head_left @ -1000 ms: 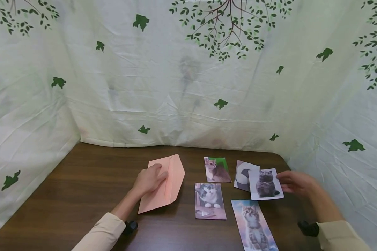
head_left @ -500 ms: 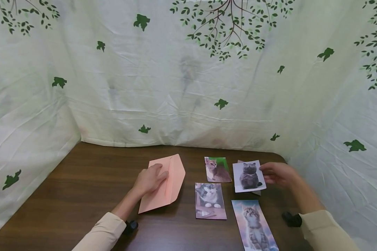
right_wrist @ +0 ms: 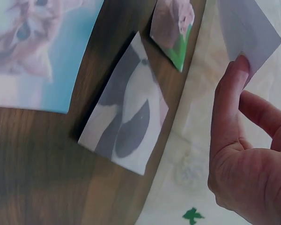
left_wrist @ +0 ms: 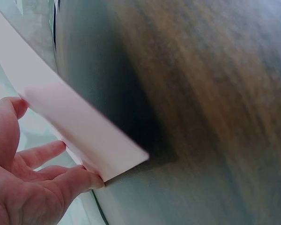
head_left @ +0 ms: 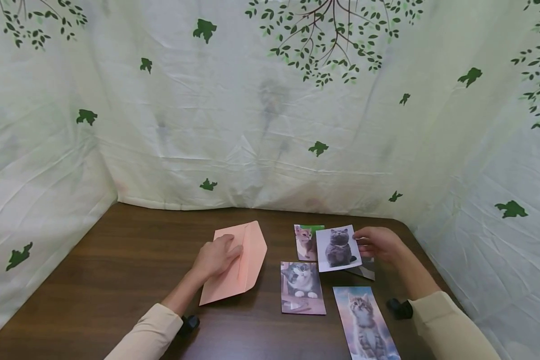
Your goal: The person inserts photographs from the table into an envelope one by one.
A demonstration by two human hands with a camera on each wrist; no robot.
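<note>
A peach envelope (head_left: 248,260) with its pointed flap facing right is held by my left hand (head_left: 217,257). In the left wrist view, thumb and fingers grip the pale envelope (left_wrist: 79,122) along its edge, tilted up off the table. On the other side, my right hand (head_left: 380,243) pinches a photo card of a grey cat (head_left: 338,250) by its right edge. That card hangs above the table and partly covers a ginger kitten card (head_left: 305,242) and a panda card (head_left: 366,270). The right wrist view shows the panda card (right_wrist: 131,112) lying below the hand.
A grey-and-white kitten card (head_left: 302,287) and a longer tabby kitten card (head_left: 364,322) lie nearer on the brown wooden table (head_left: 130,280). White cloth (head_left: 184,125) printed with leaves hangs around the back and sides.
My right hand has carried the grey cat card leftward, from over the panda card's corner, across it, to over the ginger kitten card's edge. The left hand and envelope stay in place.
</note>
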